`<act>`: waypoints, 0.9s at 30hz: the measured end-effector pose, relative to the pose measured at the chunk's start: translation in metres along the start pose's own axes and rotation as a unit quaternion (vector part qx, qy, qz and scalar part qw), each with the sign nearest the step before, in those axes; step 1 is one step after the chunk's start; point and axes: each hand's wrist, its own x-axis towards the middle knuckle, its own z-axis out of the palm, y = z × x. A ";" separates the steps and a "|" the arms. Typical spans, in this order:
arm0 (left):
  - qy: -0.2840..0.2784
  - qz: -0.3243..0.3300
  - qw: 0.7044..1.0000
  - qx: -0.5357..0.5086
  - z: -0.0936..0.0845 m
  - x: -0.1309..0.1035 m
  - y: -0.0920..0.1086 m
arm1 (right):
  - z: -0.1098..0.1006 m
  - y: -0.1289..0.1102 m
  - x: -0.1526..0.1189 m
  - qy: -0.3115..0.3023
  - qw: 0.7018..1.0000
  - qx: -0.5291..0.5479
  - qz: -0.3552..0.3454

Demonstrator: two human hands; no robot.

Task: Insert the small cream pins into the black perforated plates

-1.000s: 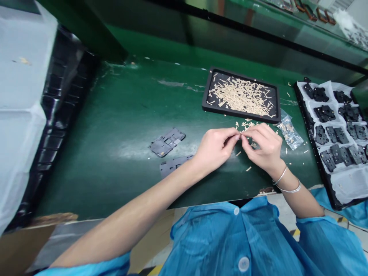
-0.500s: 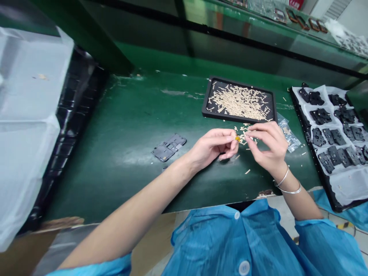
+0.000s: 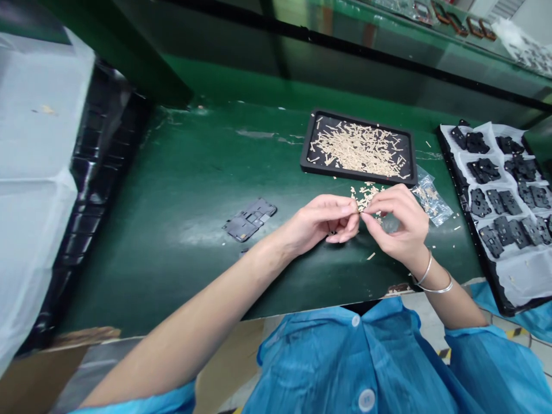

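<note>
My left hand (image 3: 330, 221) is closed in a pinch on a small amber piece, now almost wholly covered by the fingertips. Thumb and forefinger of my right hand (image 3: 399, 221) meet at that same spot, pinched together; what they hold, if anything, is too small to make out. Just behind the fingertips lie loose pale strips and bits (image 3: 368, 194) on the green tabletop (image 3: 194, 167). Farther back stands a black tray (image 3: 305, 164) heaped with short cream-coloured strips (image 3: 360, 149). Left of my hands rests a flat black plastic part (image 3: 250, 219).
A clear plastic bag (image 3: 433, 198) lies right of my right hand. At the far right a lined tray (image 3: 521, 276) holds several black parts (image 3: 483, 171). White-lined black trays (image 3: 37, 224) stand on the left. A glass shelf (image 3: 388, 34) runs along the back.
My right hand has moved left, and its fingertips have closed against those of my left hand. The amber piece, visible before, is now mostly covered. The view has shifted slightly.
</note>
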 end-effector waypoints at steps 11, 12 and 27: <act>0.074 0.052 0.995 0.044 0.001 0.003 -0.004 | -0.004 0.006 0.005 -0.103 0.832 0.343 0.424; 0.069 0.050 0.996 0.035 0.001 0.003 -0.004 | -0.003 0.006 0.005 -0.101 0.825 0.352 0.431; 0.097 0.081 0.992 0.029 0.002 0.005 -0.005 | -0.002 0.007 0.002 -0.072 0.841 0.330 0.421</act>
